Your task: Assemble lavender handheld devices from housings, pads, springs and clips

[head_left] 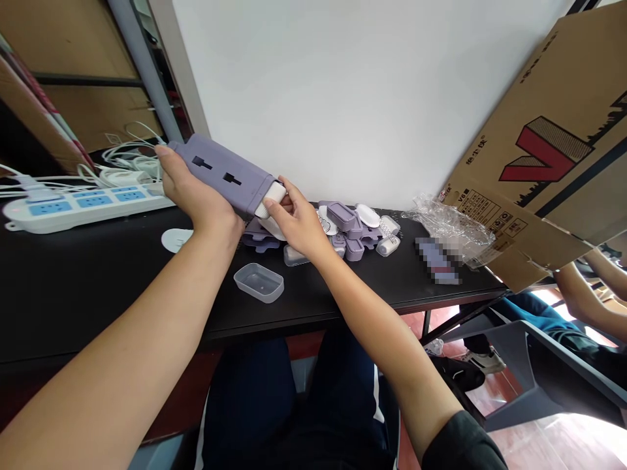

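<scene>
A long purple plastic case (pixel 223 171) with two dark keyhole-like slots is held tilted above the table, its right end lower. My left hand (pixel 196 196) is wrapped round its near side and underside. At the right end, my right hand (pixel 296 219) pinches a white piece (pixel 271 199) that sits partly inside the opening. Below and to the right lies a pile of purple parts (pixel 344 215) and white parts, partly hidden by my right hand. A translucent oblong cup (pixel 259 282) rests on the black table (pixel 196 307) near its front edge.
A white power strip (pixel 88 202) with cables lies at the left, near a white disc (pixel 176 239). Clear plastic wrap (pixel 453 228) and a blurred packet (pixel 437 261) are on the right, before a large cardboard box (pixel 548 150). Another person's arm (pixel 582 300) shows far right.
</scene>
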The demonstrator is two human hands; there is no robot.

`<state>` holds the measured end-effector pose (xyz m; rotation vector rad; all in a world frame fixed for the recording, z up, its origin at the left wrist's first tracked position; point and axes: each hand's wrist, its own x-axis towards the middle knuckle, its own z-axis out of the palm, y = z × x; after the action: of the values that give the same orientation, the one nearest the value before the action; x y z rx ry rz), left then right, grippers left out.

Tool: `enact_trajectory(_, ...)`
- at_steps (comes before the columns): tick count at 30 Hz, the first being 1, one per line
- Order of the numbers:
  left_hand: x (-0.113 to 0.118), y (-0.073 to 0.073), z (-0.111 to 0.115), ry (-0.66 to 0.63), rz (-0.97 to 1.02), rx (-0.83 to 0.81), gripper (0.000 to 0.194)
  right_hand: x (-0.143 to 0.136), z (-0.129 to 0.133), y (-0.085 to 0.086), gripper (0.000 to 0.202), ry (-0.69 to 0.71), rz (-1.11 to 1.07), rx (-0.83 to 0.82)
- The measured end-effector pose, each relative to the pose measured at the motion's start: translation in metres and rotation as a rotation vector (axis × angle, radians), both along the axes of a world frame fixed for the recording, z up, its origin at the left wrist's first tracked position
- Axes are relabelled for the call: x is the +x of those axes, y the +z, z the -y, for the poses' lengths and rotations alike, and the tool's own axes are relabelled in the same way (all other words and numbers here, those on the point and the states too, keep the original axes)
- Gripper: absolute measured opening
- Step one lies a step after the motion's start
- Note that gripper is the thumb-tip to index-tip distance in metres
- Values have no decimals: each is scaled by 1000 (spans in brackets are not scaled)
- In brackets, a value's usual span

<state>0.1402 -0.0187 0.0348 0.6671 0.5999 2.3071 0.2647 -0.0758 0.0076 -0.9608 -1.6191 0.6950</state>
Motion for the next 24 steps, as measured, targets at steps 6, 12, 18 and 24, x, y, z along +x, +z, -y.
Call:
enact_trajectory(6,4,2,7,33,-38,-31,47,2,2,0,72,3,-15,-9)
enact_trajectory(12,5,1,7,-102,2,83,42,9,11,8,77,14,4,24)
enact_trajectory(18,6,-3,1,-151,15,96,47,16,12,10,67,23,48,57)
enact_trajectory(24,-4,-2,0,-211,113,-112,54,12,19,8,66,-40,201,142)
